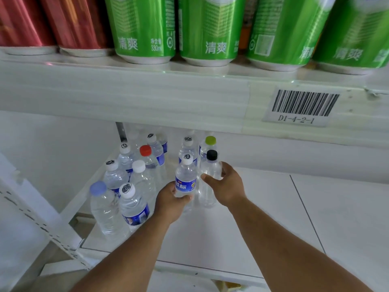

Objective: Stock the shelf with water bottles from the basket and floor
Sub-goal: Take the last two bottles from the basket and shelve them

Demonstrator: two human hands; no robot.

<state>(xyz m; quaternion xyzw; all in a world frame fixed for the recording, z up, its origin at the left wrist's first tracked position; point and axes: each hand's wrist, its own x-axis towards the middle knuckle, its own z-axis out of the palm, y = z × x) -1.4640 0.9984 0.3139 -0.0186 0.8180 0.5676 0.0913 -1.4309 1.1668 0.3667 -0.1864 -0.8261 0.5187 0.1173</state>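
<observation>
2 bottles going down together: left hand [171,202] grips the blue-labelled bottle [185,182], right hand [224,183] wraps the black-capped bottle [209,178], probably both seated; release straight, avoiding toppling neighbours.

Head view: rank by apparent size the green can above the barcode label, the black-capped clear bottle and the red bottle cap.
1. Green can above the barcode label, though nearness to the camera inflates it.
2. Black-capped clear bottle, gripped by the right hand.
3. Red bottle cap.

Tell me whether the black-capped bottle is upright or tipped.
Upright. The black-capped bottle has its cap on top and its base on the shelf, with the right hand gripping its side.
</observation>
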